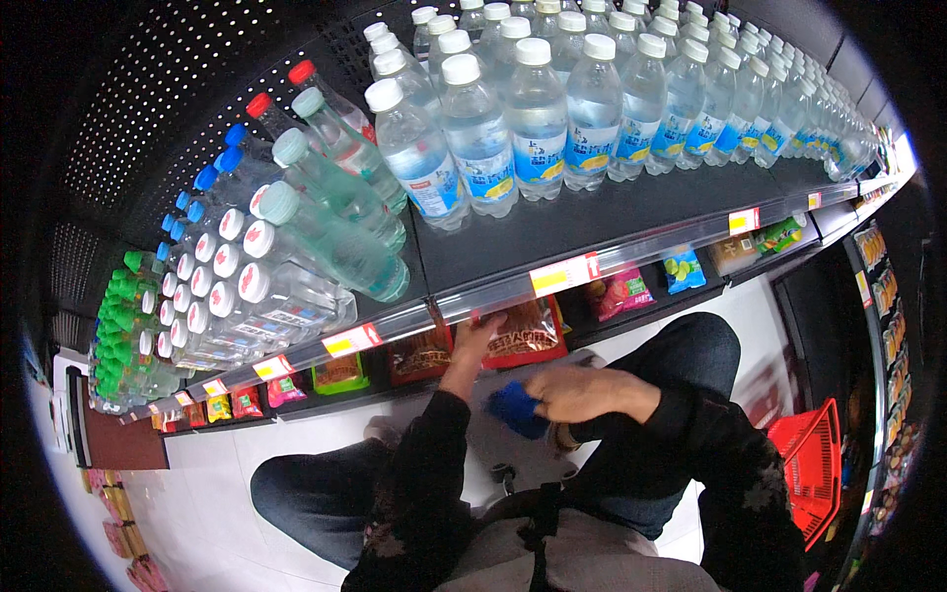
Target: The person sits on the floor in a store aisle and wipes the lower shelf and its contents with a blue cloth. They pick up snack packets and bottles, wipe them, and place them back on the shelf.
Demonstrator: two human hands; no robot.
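Observation:
My left hand (477, 340) reaches under the front edge of the upper shelf (510, 274), at a red-edged snack packet (527, 337) on the lower shelf. Its fingertips are partly hidden, so whether it grips the packet cannot be told. My right hand (573, 392), slightly blurred, holds a blue cloth (514, 408) over my lap, to the right of and below the left hand. Another dark red packet (422, 355) lies to the left of the left hand.
Clear bottles with white caps (540, 126) fill the upper shelf, beside tilted green-tinted bottles (333, 237) and white-capped bottles (255, 281). Clear plastic edging with price tags (564, 274) runs along the front. A red shopping basket (810, 473) stands at the right, near another rack of packets (891, 325).

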